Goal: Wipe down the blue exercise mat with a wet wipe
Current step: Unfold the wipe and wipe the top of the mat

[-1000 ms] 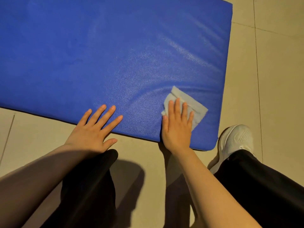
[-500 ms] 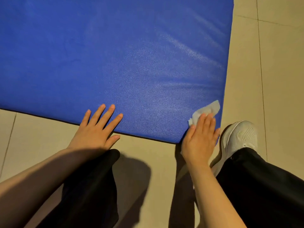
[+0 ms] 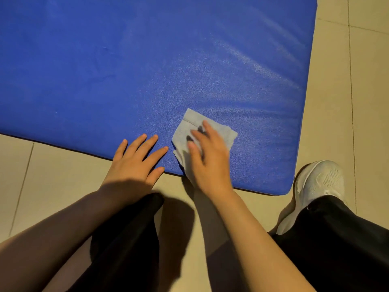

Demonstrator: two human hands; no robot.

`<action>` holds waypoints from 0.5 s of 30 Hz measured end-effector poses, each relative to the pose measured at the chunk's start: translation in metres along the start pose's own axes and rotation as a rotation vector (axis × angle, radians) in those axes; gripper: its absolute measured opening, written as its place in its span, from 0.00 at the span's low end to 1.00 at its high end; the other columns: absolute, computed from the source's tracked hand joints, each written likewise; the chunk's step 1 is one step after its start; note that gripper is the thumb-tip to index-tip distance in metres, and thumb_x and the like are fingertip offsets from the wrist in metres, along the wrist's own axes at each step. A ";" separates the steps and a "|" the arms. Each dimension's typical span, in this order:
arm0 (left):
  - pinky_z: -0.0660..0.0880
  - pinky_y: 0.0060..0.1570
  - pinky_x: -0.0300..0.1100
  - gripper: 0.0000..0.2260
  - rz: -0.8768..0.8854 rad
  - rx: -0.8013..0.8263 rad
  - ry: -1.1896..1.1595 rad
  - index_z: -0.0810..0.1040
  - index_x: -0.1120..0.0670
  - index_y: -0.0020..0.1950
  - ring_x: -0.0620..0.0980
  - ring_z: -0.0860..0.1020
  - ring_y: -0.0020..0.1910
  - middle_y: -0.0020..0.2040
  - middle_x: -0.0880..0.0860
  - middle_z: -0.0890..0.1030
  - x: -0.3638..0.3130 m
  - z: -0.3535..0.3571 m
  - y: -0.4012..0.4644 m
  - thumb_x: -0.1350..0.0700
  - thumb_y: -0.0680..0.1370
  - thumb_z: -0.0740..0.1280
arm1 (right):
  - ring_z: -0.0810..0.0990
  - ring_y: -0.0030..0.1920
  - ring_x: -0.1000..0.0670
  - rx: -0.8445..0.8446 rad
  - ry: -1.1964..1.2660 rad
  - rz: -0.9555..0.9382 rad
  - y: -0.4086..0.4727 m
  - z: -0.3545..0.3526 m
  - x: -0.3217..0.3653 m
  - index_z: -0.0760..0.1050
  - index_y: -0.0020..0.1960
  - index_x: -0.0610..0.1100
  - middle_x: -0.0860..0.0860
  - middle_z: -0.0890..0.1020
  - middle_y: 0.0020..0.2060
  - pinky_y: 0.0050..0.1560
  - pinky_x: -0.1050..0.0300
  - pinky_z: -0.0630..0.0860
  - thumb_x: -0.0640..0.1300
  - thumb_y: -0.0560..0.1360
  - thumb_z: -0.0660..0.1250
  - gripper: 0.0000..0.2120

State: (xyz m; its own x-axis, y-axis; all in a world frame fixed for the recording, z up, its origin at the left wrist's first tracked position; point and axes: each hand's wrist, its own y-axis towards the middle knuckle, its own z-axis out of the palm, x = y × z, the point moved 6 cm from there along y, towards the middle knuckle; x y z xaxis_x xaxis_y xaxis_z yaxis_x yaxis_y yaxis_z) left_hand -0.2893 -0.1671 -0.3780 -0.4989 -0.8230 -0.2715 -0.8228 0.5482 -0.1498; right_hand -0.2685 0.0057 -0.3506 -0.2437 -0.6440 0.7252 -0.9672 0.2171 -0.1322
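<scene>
Our right hand (image 3: 210, 163) has slid the wet wipe (image 3: 190, 128) back left from the corner, so it's now near the blue mat (image 3: 147, 70)'s front edge, fingers flat on it, just beside our left hand (image 3: 134, 165), fingers spread flat too.

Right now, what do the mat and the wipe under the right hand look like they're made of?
Blue exercise mat: likely foam under a vinyl-type cover; fine pebbled grain, soft sheen streaks, dents around the hands, rounded thick edge. Wet wipe: thin nonwoven fabric by its look, pale grey-white, matte, creased and folded under the right hand, whose straight fingers press on it. Dampness cannot be told.
</scene>
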 end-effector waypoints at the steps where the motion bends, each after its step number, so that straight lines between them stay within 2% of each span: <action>1: 0.65 0.65 0.62 0.22 -0.025 -0.021 -0.053 0.79 0.54 0.64 0.53 0.66 0.68 0.67 0.57 0.76 -0.002 -0.004 0.003 0.46 0.76 0.56 | 0.69 0.68 0.44 -0.114 -0.063 -0.016 0.005 -0.019 -0.004 0.77 0.65 0.43 0.44 0.72 0.70 0.67 0.48 0.62 0.50 0.78 0.56 0.21; 2: 0.65 0.64 0.59 0.22 -0.041 -0.037 -0.095 0.80 0.56 0.61 0.52 0.67 0.66 0.65 0.57 0.77 -0.006 -0.007 0.006 0.47 0.77 0.56 | 0.70 0.67 0.43 -0.167 -0.154 -0.002 0.013 -0.033 -0.010 0.77 0.64 0.43 0.44 0.73 0.69 0.66 0.47 0.64 0.47 0.78 0.58 0.19; 3: 0.65 0.64 0.56 0.21 -0.042 -0.044 -0.125 0.81 0.57 0.60 0.52 0.68 0.64 0.64 0.57 0.77 -0.011 -0.009 0.009 0.48 0.77 0.55 | 0.69 0.68 0.42 -0.150 -0.249 0.040 0.022 -0.042 -0.018 0.75 0.66 0.43 0.44 0.71 0.71 0.67 0.44 0.64 0.45 0.78 0.61 0.18; 5: 0.62 0.62 0.50 0.21 0.008 -0.041 -0.150 0.80 0.57 0.61 0.51 0.69 0.61 0.63 0.56 0.77 -0.026 -0.007 0.014 0.51 0.77 0.55 | 0.64 0.72 0.42 -0.018 -0.400 0.161 0.034 -0.043 -0.033 0.73 0.68 0.44 0.46 0.62 0.76 0.68 0.42 0.62 0.45 0.77 0.67 0.19; 7: 0.62 0.61 0.49 0.21 0.049 -0.016 -0.180 0.80 0.56 0.62 0.51 0.70 0.61 0.63 0.55 0.78 -0.042 -0.002 0.018 0.50 0.76 0.56 | 0.64 0.71 0.42 -0.001 -0.442 0.157 0.036 -0.038 -0.035 0.76 0.59 0.42 0.46 0.61 0.76 0.65 0.43 0.63 0.44 0.77 0.69 0.12; 9: 0.67 0.59 0.51 0.20 0.030 -0.006 -0.236 0.80 0.55 0.60 0.53 0.72 0.60 0.61 0.55 0.78 -0.053 0.001 0.022 0.48 0.73 0.59 | 0.71 0.65 0.42 -0.064 -0.377 0.156 0.029 -0.039 -0.033 0.76 0.50 0.40 0.45 0.71 0.68 0.59 0.46 0.67 0.43 0.78 0.67 0.05; 10: 0.68 0.56 0.51 0.18 0.014 -0.015 -0.263 0.81 0.54 0.57 0.52 0.72 0.59 0.59 0.54 0.79 -0.057 0.001 0.025 0.48 0.72 0.62 | 0.74 0.60 0.42 -0.107 -0.307 0.203 0.023 -0.044 -0.035 0.75 0.48 0.41 0.46 0.76 0.60 0.54 0.49 0.69 0.42 0.79 0.65 0.04; 12: 0.65 0.53 0.48 0.12 0.011 -0.048 -0.303 0.82 0.53 0.50 0.49 0.71 0.56 0.54 0.52 0.79 -0.061 0.000 0.031 0.50 0.70 0.69 | 0.76 0.47 0.44 -0.197 -0.173 0.322 0.012 -0.060 -0.040 0.69 0.46 0.45 0.49 0.77 0.45 0.41 0.53 0.68 0.43 0.81 0.61 0.05; 15: 0.57 0.49 0.41 0.03 0.027 -0.048 -0.318 0.80 0.53 0.43 0.50 0.71 0.50 0.45 0.49 0.78 -0.064 -0.009 0.050 0.55 0.75 0.70 | 0.73 0.39 0.46 -0.312 -0.144 0.388 -0.006 -0.085 -0.046 0.65 0.46 0.46 0.51 0.74 0.39 0.35 0.53 0.62 0.43 0.82 0.58 0.06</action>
State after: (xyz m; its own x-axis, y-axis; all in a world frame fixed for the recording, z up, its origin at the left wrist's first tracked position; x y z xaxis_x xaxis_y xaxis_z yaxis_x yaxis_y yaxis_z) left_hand -0.3012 -0.0879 -0.3591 -0.4166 -0.7164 -0.5597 -0.8260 0.5554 -0.0961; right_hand -0.2452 0.0963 -0.3260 -0.6090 -0.5621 0.5596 -0.7412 0.6545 -0.1492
